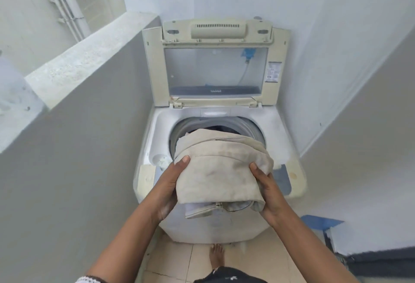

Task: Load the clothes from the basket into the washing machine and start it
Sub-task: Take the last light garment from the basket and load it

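Observation:
A folded beige garment (221,166) hangs over the front rim of the top-loading washing machine (283,130). My left hand (171,184) grips its left side with the thumb on top. Its right side is held by my right hand (268,189), thumb on the cloth. The machine's lid (215,67) stands upright at the back. Dark clothes (215,128) lie inside the drum (253,126) behind the garment. The basket is out of view.
A grey half-wall (94,94) runs close along the machine's left side, a white wall on the right. The control panel (281,179) sits at the front right. A blue and white object (323,222) stands on the floor at right. My bare foot (216,255) is on the tiles.

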`<state>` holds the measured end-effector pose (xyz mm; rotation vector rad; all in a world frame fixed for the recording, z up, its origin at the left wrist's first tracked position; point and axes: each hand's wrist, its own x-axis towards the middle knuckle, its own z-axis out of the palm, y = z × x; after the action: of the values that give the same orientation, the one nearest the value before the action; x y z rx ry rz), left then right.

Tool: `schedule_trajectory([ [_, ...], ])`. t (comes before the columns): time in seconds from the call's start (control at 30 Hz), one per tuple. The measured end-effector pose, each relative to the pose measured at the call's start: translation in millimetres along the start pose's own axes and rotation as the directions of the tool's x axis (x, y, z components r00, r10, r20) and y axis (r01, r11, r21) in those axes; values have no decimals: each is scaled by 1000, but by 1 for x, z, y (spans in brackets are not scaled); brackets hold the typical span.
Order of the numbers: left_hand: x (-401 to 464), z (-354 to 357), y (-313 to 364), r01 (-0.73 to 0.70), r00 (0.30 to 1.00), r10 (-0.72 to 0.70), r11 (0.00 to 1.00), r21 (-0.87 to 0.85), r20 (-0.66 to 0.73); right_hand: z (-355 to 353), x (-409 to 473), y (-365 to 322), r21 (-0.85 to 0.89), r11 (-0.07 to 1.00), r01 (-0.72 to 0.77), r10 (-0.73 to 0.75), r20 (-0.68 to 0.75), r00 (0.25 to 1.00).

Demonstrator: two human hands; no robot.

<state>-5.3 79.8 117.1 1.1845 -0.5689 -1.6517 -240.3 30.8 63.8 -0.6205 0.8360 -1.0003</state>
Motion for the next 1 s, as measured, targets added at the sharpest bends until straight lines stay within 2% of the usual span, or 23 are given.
schedule_trajectory([
  [0.23,90,14,50,-149,989,150,988,26,-16,5,102,-59,17,995,-95,92,111,990],
  [0.33,128,16,53,-151,988,151,989,7,-35,-5,139,-71,27,989,-146,142,120,983],
  [0.47,172,9,35,-36,993,34,999,-14,-115,-29,184,-61,-98,944,-314,314,-20,949],
  [0.57,197,-9,16,143,966,-97,972,185,-240,-53,213,-38,-295,862,-413,344,-257,903],
  [0.67,210,-28,3,307,917,-148,855,418,-370,-72,231,-26,-546,681,-488,195,-507,839],
  [0.73,216,-34,0,288,929,-139,855,432,-344,-75,239,-25,-739,498,-454,57,-494,867],
  [0.8,223,-36,0,250,947,-99,825,508,-306,-70,243,-26,-945,150,-290,-82,-305,949],
  [0.87,234,-38,-2,215,965,-47,712,669,-260,-63,250,-22,-991,-127,-36,-26,-33,999],
  [0.93,243,-39,-7,180,981,-44,558,810,-188,-60,255,-8,-949,-260,179,158,141,977],
  [1.0,252,-38,-18,196,980,-117,421,885,-162,-61,257,9,-907,-303,293,326,191,926],
])
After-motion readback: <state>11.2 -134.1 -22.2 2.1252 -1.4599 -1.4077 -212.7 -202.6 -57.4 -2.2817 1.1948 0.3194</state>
